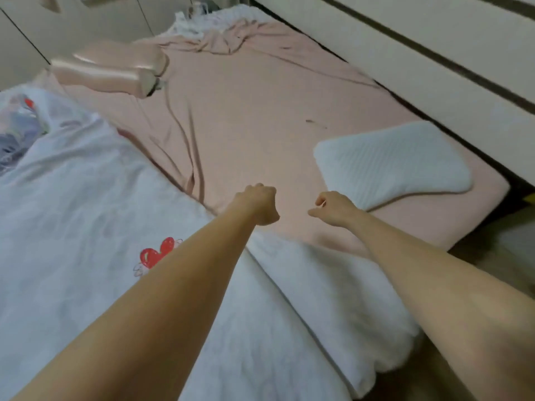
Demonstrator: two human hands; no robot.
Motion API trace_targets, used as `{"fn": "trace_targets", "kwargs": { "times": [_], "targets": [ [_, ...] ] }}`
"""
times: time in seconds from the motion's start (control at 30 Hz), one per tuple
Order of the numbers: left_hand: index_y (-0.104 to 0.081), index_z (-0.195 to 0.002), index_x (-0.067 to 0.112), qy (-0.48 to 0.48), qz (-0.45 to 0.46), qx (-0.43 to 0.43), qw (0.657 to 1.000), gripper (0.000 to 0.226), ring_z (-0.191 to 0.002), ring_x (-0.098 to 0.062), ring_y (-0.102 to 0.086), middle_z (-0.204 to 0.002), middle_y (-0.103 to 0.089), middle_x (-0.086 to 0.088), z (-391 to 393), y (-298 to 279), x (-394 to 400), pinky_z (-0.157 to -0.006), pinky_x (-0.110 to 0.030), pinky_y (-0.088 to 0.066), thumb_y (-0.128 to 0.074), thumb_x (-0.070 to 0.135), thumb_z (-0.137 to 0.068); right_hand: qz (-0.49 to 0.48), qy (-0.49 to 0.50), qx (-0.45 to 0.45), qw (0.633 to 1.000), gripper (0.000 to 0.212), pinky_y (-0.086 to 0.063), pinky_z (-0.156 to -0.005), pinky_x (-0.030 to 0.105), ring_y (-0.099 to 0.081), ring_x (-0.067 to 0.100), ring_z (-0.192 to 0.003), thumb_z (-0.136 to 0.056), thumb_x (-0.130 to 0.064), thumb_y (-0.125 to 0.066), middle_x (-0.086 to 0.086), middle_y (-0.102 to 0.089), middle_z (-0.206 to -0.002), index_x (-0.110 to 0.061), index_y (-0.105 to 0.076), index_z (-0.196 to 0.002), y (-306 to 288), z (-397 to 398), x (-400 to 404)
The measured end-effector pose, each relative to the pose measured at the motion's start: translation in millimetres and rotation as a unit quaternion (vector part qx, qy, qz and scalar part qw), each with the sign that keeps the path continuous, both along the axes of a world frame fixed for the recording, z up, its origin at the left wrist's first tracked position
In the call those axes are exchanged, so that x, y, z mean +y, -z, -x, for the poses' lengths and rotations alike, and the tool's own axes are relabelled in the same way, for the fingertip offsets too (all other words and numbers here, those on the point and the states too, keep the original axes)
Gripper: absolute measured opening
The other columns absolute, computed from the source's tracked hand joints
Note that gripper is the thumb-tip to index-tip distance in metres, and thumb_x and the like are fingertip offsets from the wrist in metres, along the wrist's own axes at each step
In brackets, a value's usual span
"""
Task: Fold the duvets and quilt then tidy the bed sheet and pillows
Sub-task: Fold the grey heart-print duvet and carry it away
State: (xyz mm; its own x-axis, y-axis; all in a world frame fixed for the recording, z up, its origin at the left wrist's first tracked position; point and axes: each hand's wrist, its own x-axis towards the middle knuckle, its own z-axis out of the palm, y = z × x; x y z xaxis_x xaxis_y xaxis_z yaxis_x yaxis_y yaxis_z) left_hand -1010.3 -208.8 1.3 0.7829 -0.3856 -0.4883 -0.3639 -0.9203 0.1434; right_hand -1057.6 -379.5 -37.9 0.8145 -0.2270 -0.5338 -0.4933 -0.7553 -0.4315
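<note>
A white duvet (86,215) with red heart prints covers the near left of the bed, and its edge bunches up under my left wrist. My left hand (257,204) is a closed fist over that gathered edge, where the folds converge. My right hand (333,208) hovers beside it above the pink bed sheet (246,117), fingers curled with nothing visible in them. A white ribbed pillow (390,166) lies to the right near the bed edge. A pink satin pillow (110,70) lies at the far left. Crumpled pink bedding (225,39) and white bedding lie at the far end.
A white wall unit with dark stripes (434,53) runs along the bed's right side. White cupboard doors (72,21) stand beyond the far left. Floor (509,235) shows past the bed's near right corner. The pink sheet is wrinkled near the duvet edge.
</note>
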Motion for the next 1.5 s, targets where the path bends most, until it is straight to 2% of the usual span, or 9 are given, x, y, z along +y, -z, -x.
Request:
{"fn": "trace_targets", "kwargs": {
  "times": [0.13,0.3,0.43,0.53,0.67,0.93,1.03,1.3,1.5],
  "targets": [
    [-0.035,-0.144,0.016,0.068,-0.064,0.046,0.995,0.076,-0.132,-0.03,-0.036,-0.142,-0.041,-0.009,7,77,-18,-0.107,-0.043,-0.033,-0.07,0.043,-0.082,-0.046,-0.018,0.082,0.995,0.08,-0.038,-0.102,0.036,-0.046,0.028,-0.126,-0.079,-0.052,-0.069,0.009,-0.045,-0.141,-0.012,-0.036,-0.14,83,15,11],
    [-0.007,-0.153,0.017,0.121,-0.137,0.094,0.979,0.117,-0.147,-0.033,0.001,-0.158,-0.017,-0.007,23,151,-3,-0.119,-0.049,-0.004,-0.078,0.054,-0.069,0.03,-0.099,0.16,0.982,0.123,-0.014,-0.113,0.049,-0.032,0.031,-0.136,-0.056,-0.078,-0.068,0.015,-0.038,-0.146,-0.017,-0.014,-0.149,160,41,27],
    [0.011,-0.153,0.017,0.136,-0.152,0.078,0.976,0.132,-0.147,-0.034,0.005,-0.158,-0.011,-0.007,43,186,7,-0.119,-0.051,0.003,-0.079,0.057,-0.065,0.01,-0.04,0.086,0.995,0.06,-0.044,-0.076,0.033,-0.06,0.027,-0.1,-0.077,-0.055,-0.066,0.008,-0.064,-0.115,-0.014,-0.055,-0.119,187,64,25],
    [-0.021,-0.148,0.016,0.129,-0.112,-0.001,0.985,0.092,-0.135,-0.029,-0.033,-0.14,-0.042,-0.007,49,178,6,-0.116,-0.043,-0.015,-0.073,0.043,-0.076,-0.057,0.033,0.003,0.998,0.018,-0.041,-0.057,0.03,-0.058,0.021,-0.07,-0.081,-0.037,-0.066,-0.001,-0.066,-0.077,-0.021,-0.062,-0.075,169,75,32],
    [-0.062,-0.109,0.018,0.09,-0.045,-0.087,0.991,0.021,-0.106,-0.027,-0.06,-0.114,-0.064,-0.006,44,131,18,-0.086,-0.032,-0.038,-0.057,0.023,-0.09,-0.118,0.112,-0.106,0.981,0.033,-0.029,-0.054,0.029,-0.035,0.015,-0.056,-0.079,-0.018,-0.063,-0.004,-0.046,-0.054,-0.02,-0.045,-0.051,118,77,45],
    [-0.065,-0.093,0.017,-0.131,0.182,-0.245,0.943,0.014,-0.084,-0.031,-0.063,-0.09,-0.067,-0.008,11,-57,109,-0.068,-0.033,-0.045,-0.053,0.015,-0.085,-0.106,0.073,-0.327,0.936,0.037,-0.026,-0.05,0.029,-0.043,0.014,-0.061,-0.075,-0.003,-0.057,-0.007,-0.036,-0.048,-0.019,-0.04,-0.047,-93,-4,132],
    [-0.067,-0.092,0.016,-0.2,0.239,-0.319,0.895,0.015,-0.084,-0.03,-0.063,-0.088,-0.068,-0.008,-1,-155,168,-0.067,-0.032,-0.045,-0.054,0.015,-0.084,-0.124,0.016,-0.418,0.9,0.014,-0.031,-0.053,0.029,-0.053,0.017,-0.067,-0.069,-0.014,-0.052,-0.002,-0.049,-0.055,-0.018,-0.056,-0.056,-198,-33,196],
    [-0.071,-0.105,0.011,-0.311,0.34,-0.484,0.744,0.026,-0.096,-0.033,-0.064,-0.1,-0.07,-0.016,10,-356,306,-0.072,-0.033,-0.046,-0.054,0.008,-0.085,-0.197,-0.128,-0.581,0.779,0.039,-0.05,-0.074,0.034,-0.065,0.03,-0.09,-0.071,0.001,-0.049,0.012,-0.072,-0.091,-0.012,-0.071,-0.1,-394,-65,347],
    [-0.047,-0.128,0.01,-0.402,0.073,-0.307,0.86,0.044,-0.123,-0.037,-0.044,-0.13,-0.047,-0.017,18,-312,376,-0.097,-0.045,-0.042,-0.058,0.021,-0.087,-0.027,-0.351,-0.358,0.865,0.051,-0.039,-0.094,0.028,-0.049,0.029,-0.122,-0.088,-0.014,-0.057,0.013,-0.051,-0.136,-0.011,-0.045,-0.137,-328,-75,387]
  ]
}}
